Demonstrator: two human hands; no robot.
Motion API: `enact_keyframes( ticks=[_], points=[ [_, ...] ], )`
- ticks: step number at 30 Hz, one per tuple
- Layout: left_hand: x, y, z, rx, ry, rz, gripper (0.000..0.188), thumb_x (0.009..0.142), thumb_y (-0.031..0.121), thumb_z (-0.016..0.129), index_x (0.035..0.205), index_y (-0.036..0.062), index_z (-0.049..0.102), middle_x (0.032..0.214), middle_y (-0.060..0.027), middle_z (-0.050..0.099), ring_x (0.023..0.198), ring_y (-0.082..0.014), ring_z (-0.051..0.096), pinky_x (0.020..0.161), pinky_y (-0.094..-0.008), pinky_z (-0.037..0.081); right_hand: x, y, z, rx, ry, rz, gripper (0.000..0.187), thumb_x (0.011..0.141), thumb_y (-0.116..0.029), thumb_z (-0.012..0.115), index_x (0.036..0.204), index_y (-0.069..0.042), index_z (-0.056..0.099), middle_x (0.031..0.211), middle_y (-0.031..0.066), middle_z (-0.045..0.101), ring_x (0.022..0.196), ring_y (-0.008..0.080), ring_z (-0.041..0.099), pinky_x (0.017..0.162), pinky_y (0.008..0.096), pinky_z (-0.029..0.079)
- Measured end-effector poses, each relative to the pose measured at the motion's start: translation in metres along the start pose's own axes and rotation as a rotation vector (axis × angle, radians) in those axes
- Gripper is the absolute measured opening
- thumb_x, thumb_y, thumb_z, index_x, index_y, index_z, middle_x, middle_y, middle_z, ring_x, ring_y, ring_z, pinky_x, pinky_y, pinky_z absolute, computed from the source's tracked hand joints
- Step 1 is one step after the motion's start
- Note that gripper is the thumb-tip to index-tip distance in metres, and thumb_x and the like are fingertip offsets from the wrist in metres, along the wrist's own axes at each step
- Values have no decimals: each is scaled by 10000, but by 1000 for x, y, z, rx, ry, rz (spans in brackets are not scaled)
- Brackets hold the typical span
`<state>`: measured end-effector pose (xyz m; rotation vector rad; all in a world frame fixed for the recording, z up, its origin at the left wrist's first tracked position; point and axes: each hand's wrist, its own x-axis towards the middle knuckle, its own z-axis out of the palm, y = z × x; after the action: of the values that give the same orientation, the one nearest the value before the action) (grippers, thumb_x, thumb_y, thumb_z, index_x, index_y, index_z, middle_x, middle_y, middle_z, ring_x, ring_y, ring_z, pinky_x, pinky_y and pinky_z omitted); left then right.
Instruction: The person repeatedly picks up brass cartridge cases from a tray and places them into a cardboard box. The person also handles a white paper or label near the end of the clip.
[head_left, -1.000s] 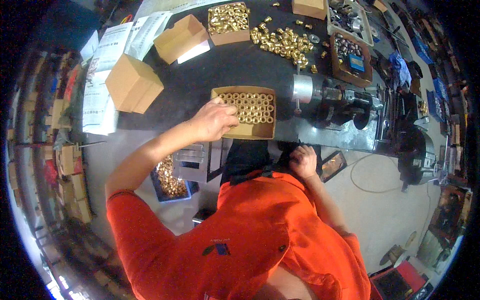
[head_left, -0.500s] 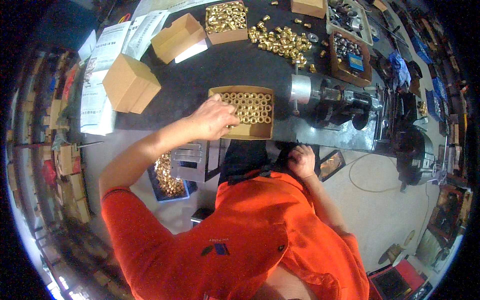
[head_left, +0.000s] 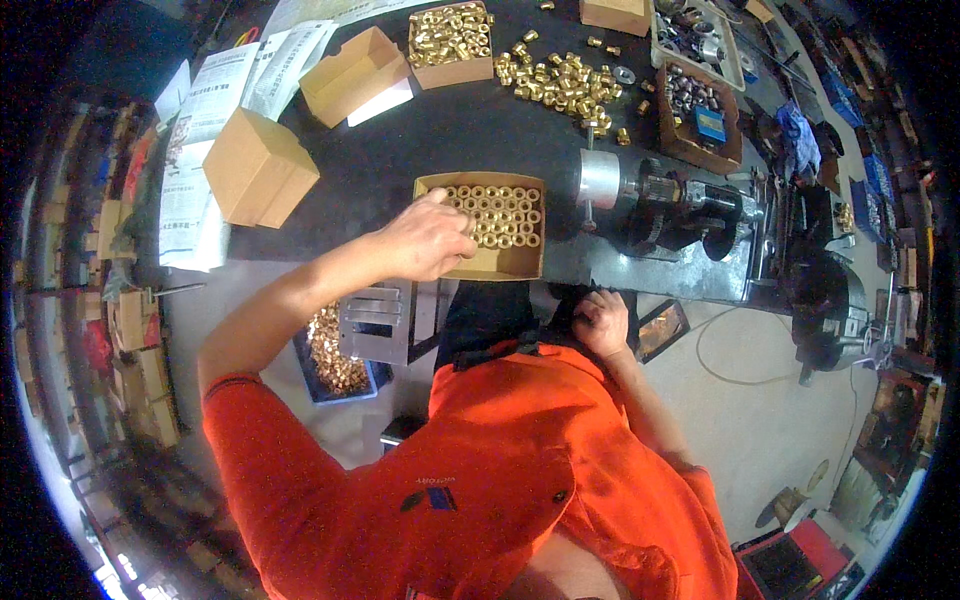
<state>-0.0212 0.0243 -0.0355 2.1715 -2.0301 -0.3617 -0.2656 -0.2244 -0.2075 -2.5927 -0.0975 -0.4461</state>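
An open cardboard box sits at the near edge of the dark bench, holding rows of brass fittings stood on end, with bare cardboard along its near side. My left hand reaches over the box's left part, its fingers bent down and drawn together among the fittings. What they grip, if anything, is hidden beneath the hand. Below the bench edge my right hand rests on my thigh, fingers curled in, with nothing seen in it.
Beyond the box lie a pile of loose brass fittings and a fuller box of fittings. Two cardboard boxes and newspaper are at left. A metal machine stands close on the right. A blue bin of brass pieces is below.
My left hand stays over the box, shifting very slightly; a brass piece glimpsed under its fingers before is now out of sight. The right hand remains on my thigh.
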Motion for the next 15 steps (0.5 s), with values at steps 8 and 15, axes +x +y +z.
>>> enact_keyframes(
  ticks=[8, 15],
  points=[
    [8, 2, -2, 88, -64, 38, 56, 729, 170, 646, 689, 136, 626, 661, -50, 572, 731, -234, 599, 770, -419, 376, -1, 2, 1, 2, -2, -2, 127, 537, -119, 643, 659, -125, 605, 711, 30, 555, 693, 252, 531, 601, 379, 399],
    [11, 4, -3, 169, -121, 41, 55, 742, 175, 630, 699, 141, 633, 646, -58, 579, 754, -236, 617, 767, -435, 384, -1, 2, 1, -2, 9, 4, 124, 543, -126, 644, 661, -126, 606, 698, 35, 534, 685, 254, 522, 600, 378, 393]
  ],
)
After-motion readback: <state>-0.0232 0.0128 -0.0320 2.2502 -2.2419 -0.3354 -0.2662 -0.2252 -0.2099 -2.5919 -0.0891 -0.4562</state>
